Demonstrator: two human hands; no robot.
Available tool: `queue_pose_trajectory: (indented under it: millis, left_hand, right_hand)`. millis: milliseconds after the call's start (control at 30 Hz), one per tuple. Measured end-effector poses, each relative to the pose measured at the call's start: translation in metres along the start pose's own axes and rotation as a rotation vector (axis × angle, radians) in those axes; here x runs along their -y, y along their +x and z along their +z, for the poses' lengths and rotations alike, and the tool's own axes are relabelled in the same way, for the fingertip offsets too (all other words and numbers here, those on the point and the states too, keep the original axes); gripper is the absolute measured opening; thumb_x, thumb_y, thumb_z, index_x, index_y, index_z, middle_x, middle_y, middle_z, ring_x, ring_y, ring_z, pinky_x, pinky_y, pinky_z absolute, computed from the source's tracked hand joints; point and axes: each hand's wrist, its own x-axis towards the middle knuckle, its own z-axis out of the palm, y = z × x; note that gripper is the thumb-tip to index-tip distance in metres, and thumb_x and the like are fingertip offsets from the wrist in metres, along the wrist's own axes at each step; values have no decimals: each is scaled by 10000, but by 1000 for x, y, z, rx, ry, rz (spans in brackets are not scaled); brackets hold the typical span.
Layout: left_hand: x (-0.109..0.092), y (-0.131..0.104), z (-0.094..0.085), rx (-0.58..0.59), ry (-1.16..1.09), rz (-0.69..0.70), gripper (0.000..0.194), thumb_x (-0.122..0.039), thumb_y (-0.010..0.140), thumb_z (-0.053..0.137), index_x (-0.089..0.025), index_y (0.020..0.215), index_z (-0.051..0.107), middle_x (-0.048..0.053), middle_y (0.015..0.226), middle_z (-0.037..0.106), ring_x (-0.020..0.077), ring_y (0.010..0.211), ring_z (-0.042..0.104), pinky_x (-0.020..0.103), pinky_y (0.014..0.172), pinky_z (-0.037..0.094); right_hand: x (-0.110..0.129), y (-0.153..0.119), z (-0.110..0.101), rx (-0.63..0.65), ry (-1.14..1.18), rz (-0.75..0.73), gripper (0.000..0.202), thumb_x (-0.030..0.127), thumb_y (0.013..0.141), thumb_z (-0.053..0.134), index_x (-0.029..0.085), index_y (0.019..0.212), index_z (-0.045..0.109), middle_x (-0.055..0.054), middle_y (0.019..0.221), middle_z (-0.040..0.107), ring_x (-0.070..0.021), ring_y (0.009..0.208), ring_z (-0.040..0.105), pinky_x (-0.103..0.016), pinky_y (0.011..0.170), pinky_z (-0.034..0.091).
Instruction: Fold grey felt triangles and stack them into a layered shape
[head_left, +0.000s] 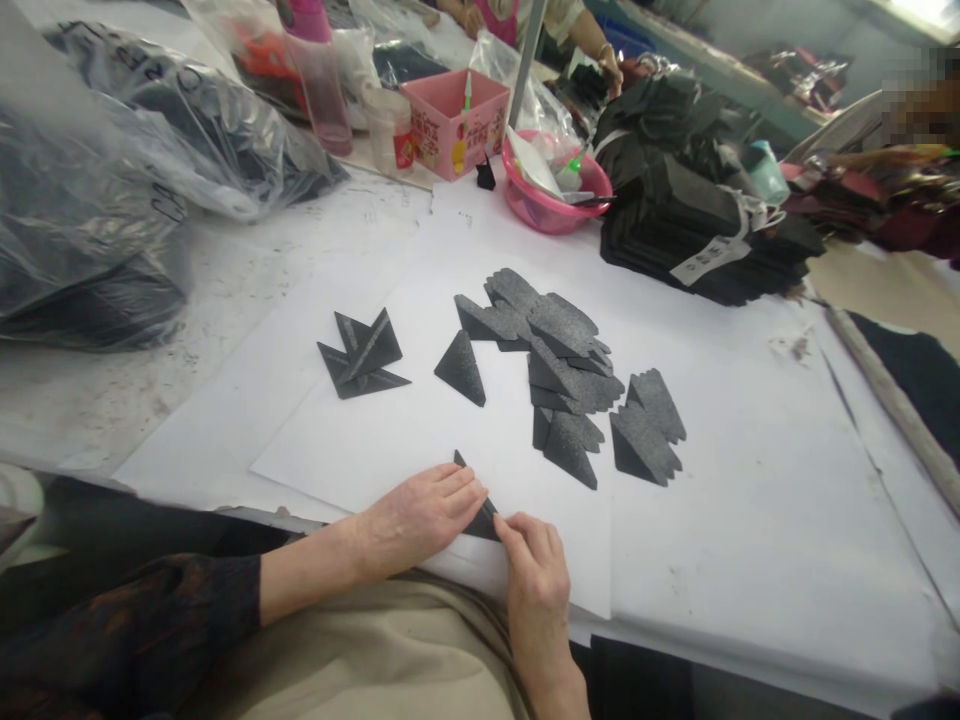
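Note:
A dark folded triangular piece [478,524], leather-like, lies on white paper at the table's near edge. Over its upper part bends my left hand [424,512], fingers close together, holding it down. My right hand [536,560] pinches its right corner between thumb and forefinger. Beyond them is a single flat dark triangle [461,369]. Several folded pieces with pale stripes [364,353] overlap to the left. To the right, flat grey-black pieces with notched ends [570,375] are spread in an overlapping pile, with a smaller group [647,428] beside it.
Plastic-bagged dark goods [82,220] stand at the left. At the back are a pink-capped bottle [319,80], a pink box [457,125] and a pink basin [555,210]. Tied black stacks [675,220] sit at the back right. Another person's hand [611,70] is beyond.

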Motion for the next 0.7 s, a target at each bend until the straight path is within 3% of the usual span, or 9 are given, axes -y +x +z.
queue_pose_trajectory:
  millis: [233, 567, 700]
  left_hand:
    - [-8, 1, -1, -1, 17, -34, 235, -100, 961, 474, -108, 1170, 580, 100, 1018, 632, 253, 1044, 588, 381, 844, 518]
    - [-13, 5, 2, 7, -5, -13, 209, -84, 948, 493, -82, 1135, 587, 117, 1074, 623, 237, 1067, 571, 391, 968, 465]
    - [-14, 7, 3, -11, -65, 5, 202, -99, 967, 465, -113, 1131, 582, 95, 1020, 634, 222, 1052, 577, 379, 939, 474]
  right_hand:
    - [-4, -6, -4, -12, -30, -10, 276, 97, 947, 525, 224, 1155, 655, -47, 961, 634, -140, 878, 546, -291, 785, 472]
    - [-6, -11, -7, -6, 32, 33, 267, 97, 948, 512, 226, 1120, 671, -45, 949, 630, -139, 864, 560, -288, 760, 489]
    - [-7, -13, -6, -14, 11, 27, 277, 96, 947, 517, 231, 1133, 671, -41, 948, 625, -136, 860, 550, -289, 760, 477]
